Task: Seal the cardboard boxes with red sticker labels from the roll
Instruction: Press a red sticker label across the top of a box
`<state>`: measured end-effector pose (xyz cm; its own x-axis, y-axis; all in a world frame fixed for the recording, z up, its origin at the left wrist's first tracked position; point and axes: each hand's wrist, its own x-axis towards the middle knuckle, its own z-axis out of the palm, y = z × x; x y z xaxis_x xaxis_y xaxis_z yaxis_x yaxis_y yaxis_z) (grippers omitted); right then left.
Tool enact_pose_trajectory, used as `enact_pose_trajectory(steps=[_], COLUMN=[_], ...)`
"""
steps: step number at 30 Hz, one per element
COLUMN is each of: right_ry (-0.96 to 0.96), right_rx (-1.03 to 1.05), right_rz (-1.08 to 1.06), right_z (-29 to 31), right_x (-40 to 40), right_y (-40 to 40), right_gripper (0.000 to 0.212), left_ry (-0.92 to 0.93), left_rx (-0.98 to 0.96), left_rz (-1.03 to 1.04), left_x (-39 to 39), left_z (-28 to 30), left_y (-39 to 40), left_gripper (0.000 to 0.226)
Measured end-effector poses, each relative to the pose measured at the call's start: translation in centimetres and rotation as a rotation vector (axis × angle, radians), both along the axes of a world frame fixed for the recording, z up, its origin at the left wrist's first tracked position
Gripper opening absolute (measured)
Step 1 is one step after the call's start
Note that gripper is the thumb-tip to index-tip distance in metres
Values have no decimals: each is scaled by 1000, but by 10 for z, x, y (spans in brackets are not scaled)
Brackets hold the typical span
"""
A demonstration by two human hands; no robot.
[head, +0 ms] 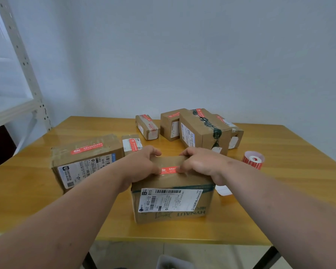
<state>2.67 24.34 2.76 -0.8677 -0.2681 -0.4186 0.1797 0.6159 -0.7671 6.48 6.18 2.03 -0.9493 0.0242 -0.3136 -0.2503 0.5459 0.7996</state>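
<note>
- The left hand (142, 164) and the right hand (200, 164) both rest on top of the nearest cardboard box (173, 200), fingers curled over its far edge, thumbs pressing the ends of a red sticker label (169, 170) laid across the top seam
- That box stands near the front edge of the wooden table (279, 191), its white shipping label (169, 199) facing the camera
- Judged from its look, the box is stiff and light enough to slide under a push, so bracing it from above with both palms suits it; the sticker is thin and floppy (likely to crease if lifted again) and wants rubbing flat from the middle outward
- The sticker roll (253, 159) lies to the right of the box, well apart from the hands, with a scrap of white backing paper (223, 190) just beside the box
- To the left sits a larger box (85, 162) already carrying a red sticker, a small box (131, 144) just beyond it
- At the far side a cluster of boxes (192, 127) shows red stickers too
- A metal shelf frame (17, 65) stands at the far left
</note>
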Motion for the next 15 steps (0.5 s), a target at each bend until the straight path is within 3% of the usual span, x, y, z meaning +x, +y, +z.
enact_pose_trajectory(steps=[3, 9, 11, 15], right_ry=[-76, -70, -88, 39], right_rx=[-155, -191, -238, -79], right_rz=[-57, -61, -90, -53], right_z=[1, -1, 0, -5], right_x=[0, -1, 1, -1], right_y=[5, 9, 7, 2], right_gripper=[48, 56, 49, 34], left_ry=[-9, -12, -3, 30], left_rx=[24, 49, 93, 10], left_rz=[5, 22, 29, 48], left_x=[1, -1, -1, -2], left_z=[1, 0, 0, -3], left_y=[1, -1, -3, 2], left_gripper=[46, 48, 47, 39])
